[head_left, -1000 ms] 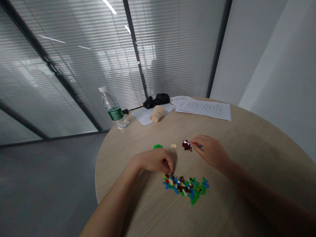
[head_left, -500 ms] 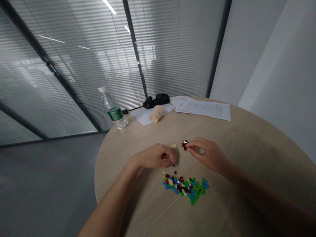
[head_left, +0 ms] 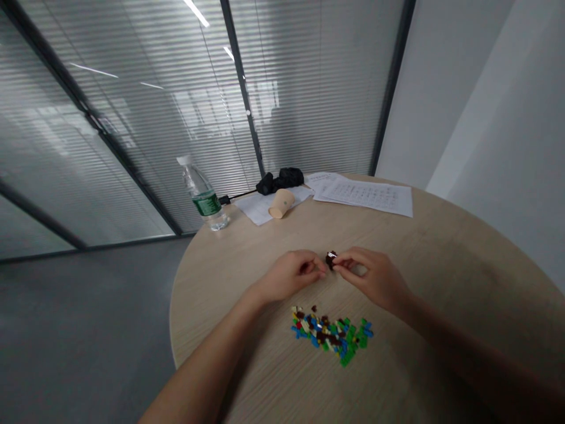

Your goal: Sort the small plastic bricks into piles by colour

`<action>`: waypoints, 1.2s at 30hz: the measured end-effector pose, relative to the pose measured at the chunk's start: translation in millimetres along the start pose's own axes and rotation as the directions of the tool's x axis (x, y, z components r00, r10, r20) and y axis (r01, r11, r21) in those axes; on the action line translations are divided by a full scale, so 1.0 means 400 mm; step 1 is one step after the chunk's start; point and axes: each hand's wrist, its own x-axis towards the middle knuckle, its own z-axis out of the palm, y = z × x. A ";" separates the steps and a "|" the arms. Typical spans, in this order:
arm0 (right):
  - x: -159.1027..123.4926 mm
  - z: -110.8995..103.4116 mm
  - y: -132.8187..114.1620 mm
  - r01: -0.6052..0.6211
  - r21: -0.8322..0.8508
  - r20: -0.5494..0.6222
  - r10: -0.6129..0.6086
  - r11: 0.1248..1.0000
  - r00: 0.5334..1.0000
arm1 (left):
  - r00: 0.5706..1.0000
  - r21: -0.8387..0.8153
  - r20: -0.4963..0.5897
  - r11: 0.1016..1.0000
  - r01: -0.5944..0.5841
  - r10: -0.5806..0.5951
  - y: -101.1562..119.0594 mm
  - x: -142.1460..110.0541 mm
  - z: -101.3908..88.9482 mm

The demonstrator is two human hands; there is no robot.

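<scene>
Head view: left hand (head_left: 296,274) and right hand (head_left: 377,278) flank brown pieces (head_left: 330,258), mixed bricks (head_left: 329,335) nearer; whether either's fingers are clamped, I cannot tell.

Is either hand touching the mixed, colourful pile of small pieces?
No, the left hand and right hand are both by the dark brown pieces, apart from the colourful pile.

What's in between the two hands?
In the head view, a small dark brown pile lies between the left hand and the right hand.
</scene>
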 end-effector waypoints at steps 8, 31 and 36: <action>-0.001 0.014 0.088 -0.141 -0.165 0.109 0.160 0.976 0.981 | 0.951 0.198 0.303 0.973 -0.122 0.058 -0.012 -0.008 -0.009; 0.004 0.016 0.078 -0.051 -0.339 0.064 0.077 0.939 0.995 | 0.893 0.159 0.451 0.984 -0.079 -0.001 -0.001 -0.016 -0.021; 0.000 0.017 0.060 0.019 -0.306 0.060 -0.001 0.952 0.998 | 0.893 0.162 0.448 0.978 -0.132 0.046 -0.006 -0.012 -0.015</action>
